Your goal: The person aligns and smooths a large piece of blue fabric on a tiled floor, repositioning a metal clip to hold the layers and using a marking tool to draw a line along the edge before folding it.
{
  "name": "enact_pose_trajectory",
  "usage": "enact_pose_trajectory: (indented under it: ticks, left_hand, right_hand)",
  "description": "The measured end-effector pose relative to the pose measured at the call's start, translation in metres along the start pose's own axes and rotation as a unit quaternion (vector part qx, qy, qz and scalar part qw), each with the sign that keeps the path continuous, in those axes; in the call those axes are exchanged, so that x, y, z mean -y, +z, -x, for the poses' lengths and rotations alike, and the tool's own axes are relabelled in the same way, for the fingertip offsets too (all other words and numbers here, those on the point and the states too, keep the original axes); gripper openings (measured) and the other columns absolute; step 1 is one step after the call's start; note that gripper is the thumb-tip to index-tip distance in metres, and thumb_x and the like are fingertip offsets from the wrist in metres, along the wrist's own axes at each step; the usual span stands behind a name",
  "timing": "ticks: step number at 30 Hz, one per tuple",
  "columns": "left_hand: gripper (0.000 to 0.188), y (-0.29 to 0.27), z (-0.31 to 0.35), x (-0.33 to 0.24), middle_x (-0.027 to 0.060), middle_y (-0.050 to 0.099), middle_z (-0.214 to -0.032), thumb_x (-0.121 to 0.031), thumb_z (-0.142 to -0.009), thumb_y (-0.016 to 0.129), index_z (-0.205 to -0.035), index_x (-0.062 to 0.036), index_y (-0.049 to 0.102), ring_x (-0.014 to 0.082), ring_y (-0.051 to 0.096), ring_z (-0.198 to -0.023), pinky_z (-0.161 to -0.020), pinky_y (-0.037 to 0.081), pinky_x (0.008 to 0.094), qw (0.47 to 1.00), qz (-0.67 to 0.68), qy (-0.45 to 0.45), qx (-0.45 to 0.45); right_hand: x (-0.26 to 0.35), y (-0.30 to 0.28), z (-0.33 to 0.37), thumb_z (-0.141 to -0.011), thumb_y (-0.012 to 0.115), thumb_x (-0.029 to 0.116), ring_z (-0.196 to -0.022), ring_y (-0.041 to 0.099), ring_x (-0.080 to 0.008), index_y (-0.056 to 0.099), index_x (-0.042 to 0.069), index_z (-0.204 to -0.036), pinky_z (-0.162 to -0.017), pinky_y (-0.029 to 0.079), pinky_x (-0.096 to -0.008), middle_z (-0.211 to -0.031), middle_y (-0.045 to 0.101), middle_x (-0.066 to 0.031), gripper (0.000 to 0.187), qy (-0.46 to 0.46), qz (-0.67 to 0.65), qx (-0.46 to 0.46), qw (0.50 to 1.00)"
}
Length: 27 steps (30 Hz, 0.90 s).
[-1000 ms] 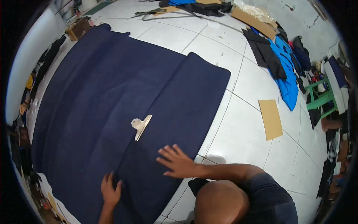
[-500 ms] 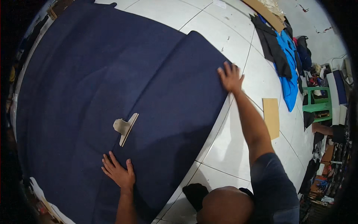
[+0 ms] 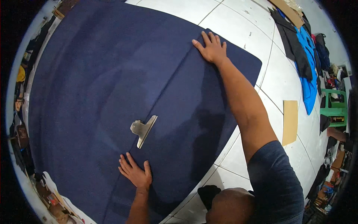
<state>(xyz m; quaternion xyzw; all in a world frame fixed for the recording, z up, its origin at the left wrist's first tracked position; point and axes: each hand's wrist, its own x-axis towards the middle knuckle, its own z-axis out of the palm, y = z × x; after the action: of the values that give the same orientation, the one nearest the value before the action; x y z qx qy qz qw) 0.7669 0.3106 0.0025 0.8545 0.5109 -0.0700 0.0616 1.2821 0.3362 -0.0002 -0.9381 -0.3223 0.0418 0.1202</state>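
Observation:
A large sheet of dark navy fabric [image 3: 85, 97] lies spread in front of me, with a long crease or fold line running across it from the far edge toward me. A wide silver bulldog clip [image 3: 143, 130] rests on the fabric along that line. My left hand [image 3: 137, 173] lies flat on the cloth just below the clip, fingers spread. Farther off, my right hand [image 3: 213, 50] is pressed flat near the far end of the line, its fingers apart. Neither hand holds anything.
White floor tiles [image 3: 238, 24] show beyond and to the right of the fabric. On them lie a tan cardboard piece [image 3: 290, 122], blue cloth [image 3: 308, 91] and black cloth [image 3: 294, 52]. At the right are a green plastic stool [image 3: 333, 108] and clutter.
My right hand has moved left and away from me, from the fabric's right edge to the far end of the crease. The left hand stays flat below the clip. The view has shifted slightly.

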Motion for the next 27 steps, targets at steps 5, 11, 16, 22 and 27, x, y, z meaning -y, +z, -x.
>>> enact_pose_trajectory:
  ticks: [5,11,16,22,27]
  left_hand:
    - [0.076,-0.001,0.000,0.001,0.0235,0.017,-0.149,-0.047,-0.089,0.047,-0.145,-0.0035,0.020,0.0399,0.014,-0.139,-0.110,0.005,0.0569,1.000,0.002,-0.001,-0.006]
    - [0.074,-0.002,0.001,0.000,0.0232,0.017,-0.149,-0.046,-0.090,0.046,-0.146,-0.0057,0.020,0.0400,0.014,-0.138,-0.111,0.005,0.0564,1.000,0.011,0.004,-0.015]
    - [0.073,-0.004,0.001,0.001,0.0238,0.017,-0.148,-0.044,-0.090,0.047,-0.146,-0.0065,0.019,0.0408,0.013,-0.138,-0.110,0.005,0.0568,1.000,0.013,0.006,0.014]
    - [0.075,0.001,0.001,0.003,0.0261,0.018,-0.147,-0.045,-0.088,0.050,-0.144,-0.0032,0.024,0.0424,0.013,-0.137,-0.109,0.007,0.0588,1.000,0.014,0.005,-0.015]
    - [0.075,0.000,0.002,0.004,0.0262,0.017,-0.147,-0.049,-0.088,0.046,-0.144,-0.0029,0.025,0.0424,0.013,-0.137,-0.109,0.006,0.0589,1.000,0.013,0.012,-0.015]
  right_hand:
    - [-0.003,0.002,-0.007,-0.082,0.025,0.077,-0.142,0.009,-0.0299,0.022,0.025,-0.147,-0.111,0.005,-0.0579,-0.153,0.016,-0.0101,0.084,0.031,0.026,0.030,0.999]
    - [-0.002,-0.009,-0.010,-0.081,0.027,0.077,-0.143,0.008,-0.0283,0.023,0.026,-0.147,-0.112,0.007,-0.0573,-0.154,0.016,-0.0085,0.083,0.051,0.021,0.069,0.996]
    - [-0.035,-0.032,-0.008,-0.080,0.043,0.072,-0.133,0.034,-0.0337,0.030,0.011,-0.144,-0.110,0.023,-0.0505,-0.143,0.037,-0.0180,0.089,-0.021,-0.202,-0.017,0.979]
    - [-0.185,-0.084,0.038,-0.081,0.049,0.066,-0.112,0.056,-0.0338,0.062,0.004,-0.115,-0.094,0.042,-0.0462,-0.115,0.060,-0.0208,0.072,0.308,0.065,-0.028,0.949]
    - [-0.243,-0.071,0.046,-0.081,0.057,0.061,-0.090,0.062,-0.0269,0.066,-0.002,-0.102,-0.083,0.046,-0.0352,-0.099,0.065,-0.0165,0.067,0.186,-0.267,-0.056,0.944]
